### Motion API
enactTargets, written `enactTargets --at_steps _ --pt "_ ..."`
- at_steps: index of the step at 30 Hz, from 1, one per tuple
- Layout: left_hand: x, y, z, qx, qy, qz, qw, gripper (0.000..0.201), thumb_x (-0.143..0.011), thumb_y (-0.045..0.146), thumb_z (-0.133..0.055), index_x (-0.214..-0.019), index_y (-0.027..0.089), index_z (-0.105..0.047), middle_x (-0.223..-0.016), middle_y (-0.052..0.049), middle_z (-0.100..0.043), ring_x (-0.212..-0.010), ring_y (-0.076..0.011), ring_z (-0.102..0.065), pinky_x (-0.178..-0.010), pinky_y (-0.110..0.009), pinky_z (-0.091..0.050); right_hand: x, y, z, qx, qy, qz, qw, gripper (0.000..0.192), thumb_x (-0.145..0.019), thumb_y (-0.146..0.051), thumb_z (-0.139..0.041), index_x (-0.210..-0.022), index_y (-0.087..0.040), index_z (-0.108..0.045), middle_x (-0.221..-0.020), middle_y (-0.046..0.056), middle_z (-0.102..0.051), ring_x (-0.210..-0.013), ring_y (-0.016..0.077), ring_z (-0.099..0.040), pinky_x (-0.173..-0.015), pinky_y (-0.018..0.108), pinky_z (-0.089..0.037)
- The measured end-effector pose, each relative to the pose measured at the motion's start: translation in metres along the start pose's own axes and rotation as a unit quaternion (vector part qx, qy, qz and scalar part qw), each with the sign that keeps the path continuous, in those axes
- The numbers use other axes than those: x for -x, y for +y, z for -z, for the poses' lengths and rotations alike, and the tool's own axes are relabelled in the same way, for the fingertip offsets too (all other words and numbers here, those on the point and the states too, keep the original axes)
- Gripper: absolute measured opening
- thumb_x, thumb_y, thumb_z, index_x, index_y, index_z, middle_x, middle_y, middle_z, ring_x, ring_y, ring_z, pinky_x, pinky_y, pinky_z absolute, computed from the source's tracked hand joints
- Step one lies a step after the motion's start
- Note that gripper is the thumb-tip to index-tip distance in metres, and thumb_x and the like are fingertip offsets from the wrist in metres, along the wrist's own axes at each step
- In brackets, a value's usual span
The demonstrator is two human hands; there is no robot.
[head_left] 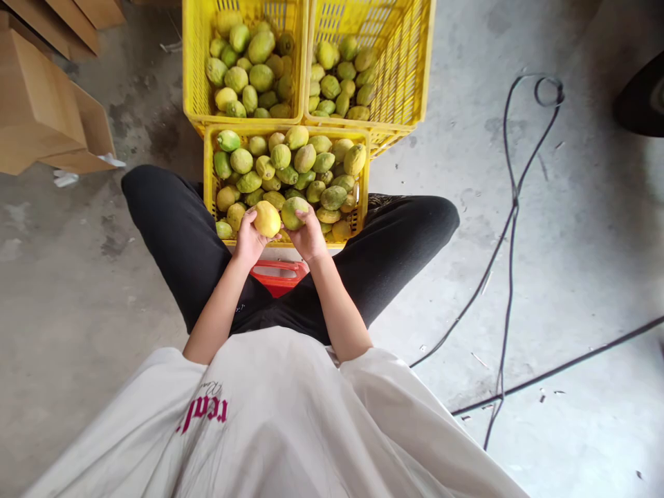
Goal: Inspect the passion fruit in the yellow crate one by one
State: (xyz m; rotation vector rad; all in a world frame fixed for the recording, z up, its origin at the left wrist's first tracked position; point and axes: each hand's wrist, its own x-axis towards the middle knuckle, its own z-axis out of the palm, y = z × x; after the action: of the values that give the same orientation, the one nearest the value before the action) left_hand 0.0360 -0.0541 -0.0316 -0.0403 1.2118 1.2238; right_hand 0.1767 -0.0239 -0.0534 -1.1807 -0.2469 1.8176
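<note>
Over the near edge of the nearest yellow crate (209, 181), the left hand (247, 242) is wrapped around a yellow fruit (267, 218), whose long axis runs roughly away from the person toward the crate's far side. Just right of it, touching, the right hand (310, 238) cups a greener fruit (293, 212) lying more crosswise. Below the crate, the white shirt (280, 422) bears pink lettering, only partly readable.
</note>
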Motion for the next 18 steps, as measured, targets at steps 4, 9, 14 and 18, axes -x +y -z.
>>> enactTargets --at_steps 4,9,14,18 --pt "-0.001 -0.002 0.002 0.003 0.007 -0.007 1.0 0.033 -0.115 0.049 -0.08 -0.14 0.028 -0.072 -0.112 -0.005 -0.09 -0.108 -0.0323 -0.098 -0.079 -0.034 -0.077 -0.005 0.007 0.008 0.035 -0.028 0.023 0.999 0.054 -0.095 -0.059 -0.109 -0.12 -0.038 -0.067 -0.124 0.004 -0.085 -0.145 0.036 -0.079 -0.107 0.051 -0.081" --pt "0.002 0.0 -0.002 0.003 0.01 0.006 1.0 0.034 -0.116 0.045 -0.084 -0.144 0.031 -0.069 -0.116 -0.005 -0.087 -0.111 -0.0342 -0.099 -0.085 -0.039 -0.081 -0.014 0.016 0.018 0.033 -0.024 0.045 0.998 0.065 -0.082 -0.06 -0.116 -0.12 -0.038 -0.069 -0.126 0.005 -0.083 -0.14 0.0375 -0.081 -0.097 0.05 -0.084" --pt "0.011 0.006 -0.011 0.013 0.02 0.016 1.0 0.023 -0.118 0.028 -0.071 -0.142 0.03 -0.068 -0.116 -0.005 -0.086 -0.114 -0.0317 -0.099 -0.08 -0.033 -0.078 -0.013 0.017 0.018 0.03 -0.02 0.044 0.998 0.064 -0.081 -0.059 -0.117 -0.12 -0.038 -0.071 -0.128 0.006 -0.083 -0.136 0.0381 -0.084 -0.087 0.047 -0.085" --pt "0.016 0.009 -0.014 0.012 -0.005 0.011 1.0 0.03 -0.115 0.023 -0.071 -0.145 0.029 -0.069 -0.128 -0.009 -0.091 -0.121 -0.0328 -0.098 -0.075 -0.031 -0.074 -0.013 0.013 0.017 0.03 -0.005 0.047 0.998 0.054 -0.093 -0.057 -0.108 -0.124 -0.035 -0.07 -0.121 0.003 -0.082 -0.132 0.0348 -0.086 -0.085 0.043 -0.083"
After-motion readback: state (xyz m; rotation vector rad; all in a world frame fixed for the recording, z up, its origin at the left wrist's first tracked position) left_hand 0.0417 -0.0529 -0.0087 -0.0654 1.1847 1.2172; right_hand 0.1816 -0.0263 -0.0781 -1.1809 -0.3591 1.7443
